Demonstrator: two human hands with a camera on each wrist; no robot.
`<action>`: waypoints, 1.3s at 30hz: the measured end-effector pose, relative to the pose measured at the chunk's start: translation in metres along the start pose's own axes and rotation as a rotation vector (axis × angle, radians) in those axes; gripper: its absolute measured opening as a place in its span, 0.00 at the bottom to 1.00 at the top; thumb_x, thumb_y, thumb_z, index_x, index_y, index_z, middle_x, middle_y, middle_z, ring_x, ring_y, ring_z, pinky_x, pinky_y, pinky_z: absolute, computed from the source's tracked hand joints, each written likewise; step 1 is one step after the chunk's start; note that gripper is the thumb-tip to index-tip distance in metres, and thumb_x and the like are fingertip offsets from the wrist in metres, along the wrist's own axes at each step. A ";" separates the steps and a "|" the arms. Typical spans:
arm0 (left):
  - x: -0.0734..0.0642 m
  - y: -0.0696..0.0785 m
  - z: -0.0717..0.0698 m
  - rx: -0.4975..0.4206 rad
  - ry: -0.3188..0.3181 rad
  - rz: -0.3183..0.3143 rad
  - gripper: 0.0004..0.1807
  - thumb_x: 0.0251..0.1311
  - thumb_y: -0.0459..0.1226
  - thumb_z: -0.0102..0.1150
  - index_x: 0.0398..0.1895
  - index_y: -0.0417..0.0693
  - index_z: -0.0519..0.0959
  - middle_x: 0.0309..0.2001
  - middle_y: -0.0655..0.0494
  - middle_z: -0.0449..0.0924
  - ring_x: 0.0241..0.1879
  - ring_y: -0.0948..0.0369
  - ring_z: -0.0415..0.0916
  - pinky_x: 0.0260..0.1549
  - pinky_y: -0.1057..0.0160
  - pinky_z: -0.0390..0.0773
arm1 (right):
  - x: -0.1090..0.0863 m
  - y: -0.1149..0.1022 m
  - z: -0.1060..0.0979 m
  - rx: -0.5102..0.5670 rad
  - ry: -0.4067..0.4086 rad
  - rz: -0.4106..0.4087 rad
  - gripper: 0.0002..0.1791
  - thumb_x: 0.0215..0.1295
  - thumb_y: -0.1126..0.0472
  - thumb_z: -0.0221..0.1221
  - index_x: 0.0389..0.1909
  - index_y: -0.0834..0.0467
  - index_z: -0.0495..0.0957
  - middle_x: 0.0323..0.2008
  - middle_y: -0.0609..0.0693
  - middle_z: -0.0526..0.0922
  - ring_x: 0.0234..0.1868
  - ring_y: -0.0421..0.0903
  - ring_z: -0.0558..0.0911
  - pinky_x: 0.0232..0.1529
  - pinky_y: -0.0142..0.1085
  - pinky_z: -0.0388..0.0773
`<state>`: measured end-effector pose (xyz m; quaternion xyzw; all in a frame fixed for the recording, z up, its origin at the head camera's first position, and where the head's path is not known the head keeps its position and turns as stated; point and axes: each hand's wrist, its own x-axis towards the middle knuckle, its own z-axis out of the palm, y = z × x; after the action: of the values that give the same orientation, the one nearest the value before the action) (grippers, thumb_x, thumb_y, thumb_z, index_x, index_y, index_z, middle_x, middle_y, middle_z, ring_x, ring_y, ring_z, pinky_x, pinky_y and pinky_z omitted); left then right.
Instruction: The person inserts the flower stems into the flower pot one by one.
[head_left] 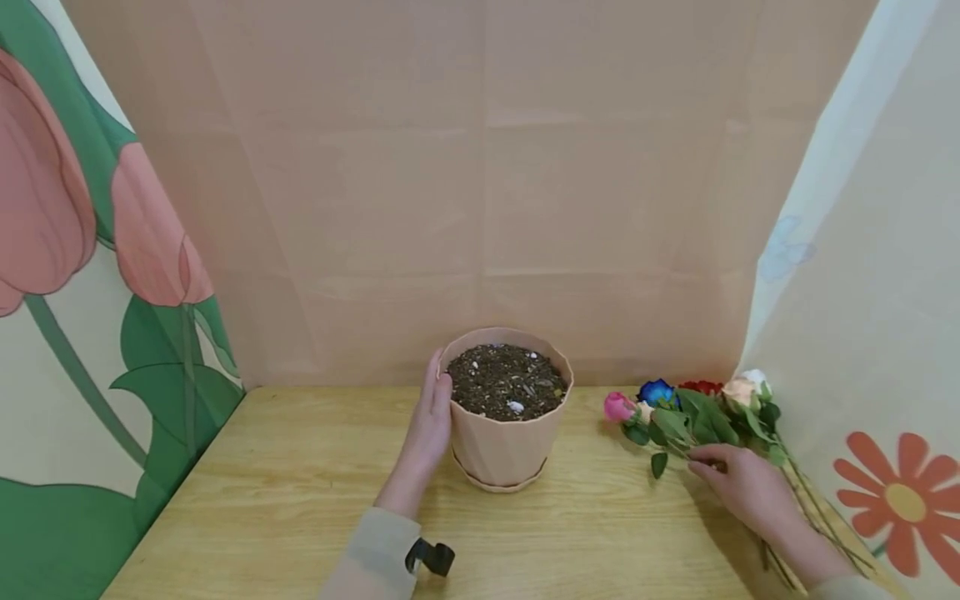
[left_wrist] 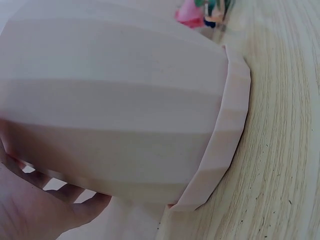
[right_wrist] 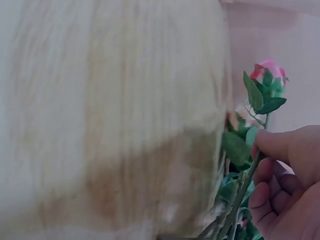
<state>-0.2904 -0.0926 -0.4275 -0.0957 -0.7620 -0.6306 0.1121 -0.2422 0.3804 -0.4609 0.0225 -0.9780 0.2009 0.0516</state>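
Observation:
A pale pink flowerpot [head_left: 504, 442] filled with dark soil [head_left: 506, 382] stands upright on a matching saucer [head_left: 501, 485]. My left hand [head_left: 429, 425] lies against the pot's left side, fingers extended along the wall near the rim. In the left wrist view that hand [left_wrist: 45, 205] touches the pot's wall [left_wrist: 115, 105]. My right hand [head_left: 750, 492] pinches the green stem of a pink rose [head_left: 619, 407] between thumb and forefinger. The right wrist view shows the same rose [right_wrist: 270, 77], with the hand [right_wrist: 287, 175] gripping its stem below the leaves.
More roses lie at the table's right side: a blue one [head_left: 657, 392], a red one [head_left: 701, 387] and a pale peach one [head_left: 741, 390], stems towards the near edge. Beneath everything is a wooden table [head_left: 300, 500]. A plain backdrop [head_left: 480, 183] rises behind, with flower-printed panels either side.

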 end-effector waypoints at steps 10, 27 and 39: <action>0.000 -0.002 -0.003 0.010 0.002 -0.007 0.34 0.90 0.57 0.33 0.92 0.68 0.48 0.89 0.52 0.50 0.86 0.45 0.50 0.83 0.37 0.49 | -0.004 -0.022 -0.016 0.210 -0.019 0.050 0.25 0.85 0.48 0.61 0.66 0.63 0.85 0.55 0.62 0.90 0.51 0.59 0.89 0.38 0.43 0.86; 0.001 -0.003 -0.004 0.015 0.006 0.010 0.33 0.90 0.54 0.33 0.92 0.65 0.49 0.89 0.49 0.51 0.85 0.42 0.51 0.82 0.35 0.51 | 0.001 -0.066 -0.038 0.345 0.087 -0.011 0.28 0.85 0.41 0.60 0.68 0.59 0.84 0.60 0.60 0.88 0.58 0.57 0.87 0.43 0.33 0.85; 0.001 -0.004 -0.001 0.008 -0.001 0.019 0.33 0.91 0.53 0.32 0.92 0.63 0.49 0.89 0.48 0.50 0.85 0.40 0.51 0.81 0.32 0.50 | 0.008 -0.106 -0.056 0.462 0.164 -0.080 0.27 0.84 0.42 0.60 0.66 0.59 0.84 0.52 0.55 0.90 0.47 0.35 0.86 0.44 0.29 0.86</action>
<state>-0.2926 -0.0939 -0.4305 -0.1031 -0.7636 -0.6264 0.1181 -0.2380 0.3048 -0.3678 0.0561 -0.8969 0.4182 0.1321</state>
